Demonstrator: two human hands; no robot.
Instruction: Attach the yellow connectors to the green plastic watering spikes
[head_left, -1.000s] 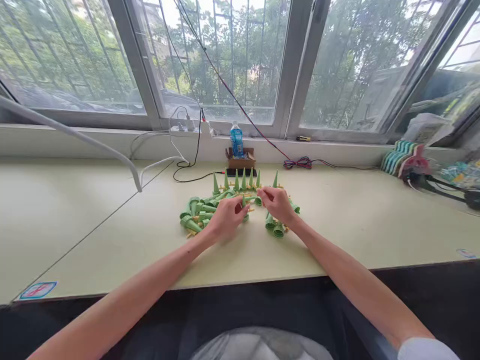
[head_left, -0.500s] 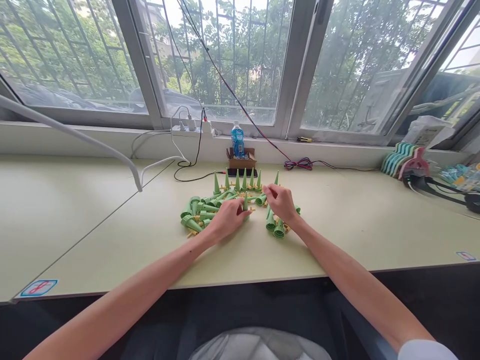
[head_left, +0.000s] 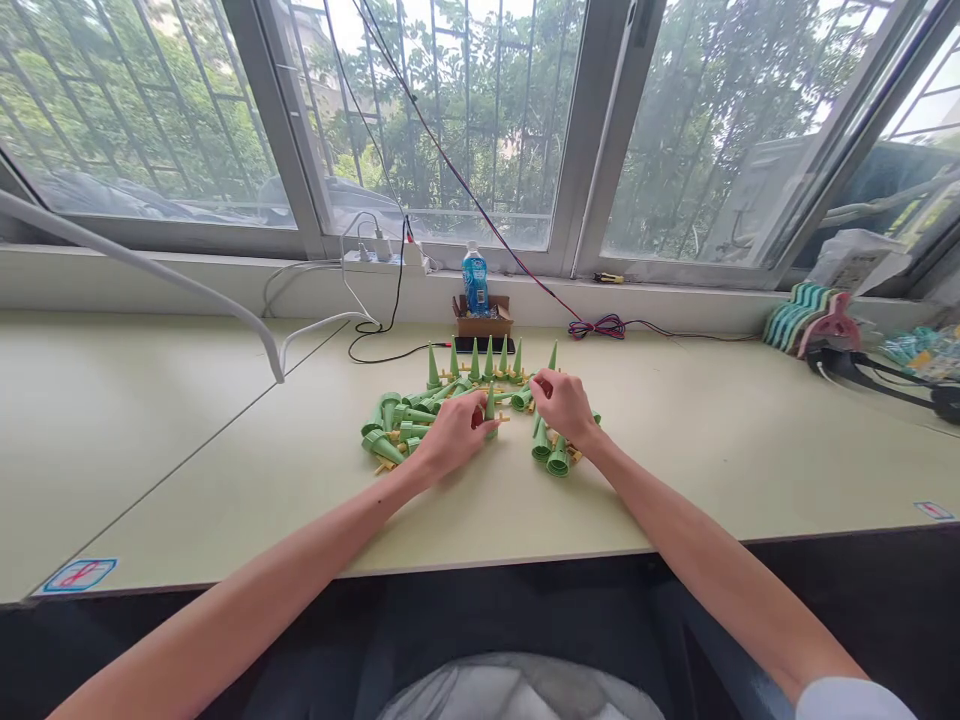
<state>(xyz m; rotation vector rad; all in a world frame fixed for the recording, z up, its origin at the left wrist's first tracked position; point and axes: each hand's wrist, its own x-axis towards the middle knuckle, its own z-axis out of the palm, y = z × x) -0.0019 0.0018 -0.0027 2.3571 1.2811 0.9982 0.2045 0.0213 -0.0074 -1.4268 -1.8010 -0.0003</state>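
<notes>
The left hand [head_left: 450, 438] pinches a green plastic cone [head_left: 490, 404] upright mid-table, the right hand [head_left: 564, 405] at its 3 o'clock grips a lying green cone [head_left: 523, 398]; apparently standing them up, needing steady placement next.

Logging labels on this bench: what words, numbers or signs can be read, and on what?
No text reads clearly.
Blue-labelled clear plastic water bottle: label too small.
Blue-edged white sticker, pale table's near-left corner: red mark, illegible.
Blue-edged sticker, far right edge: blurred.

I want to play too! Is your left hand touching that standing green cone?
Touching. The head view shows the left hand pinching the green cone near its base.
</notes>
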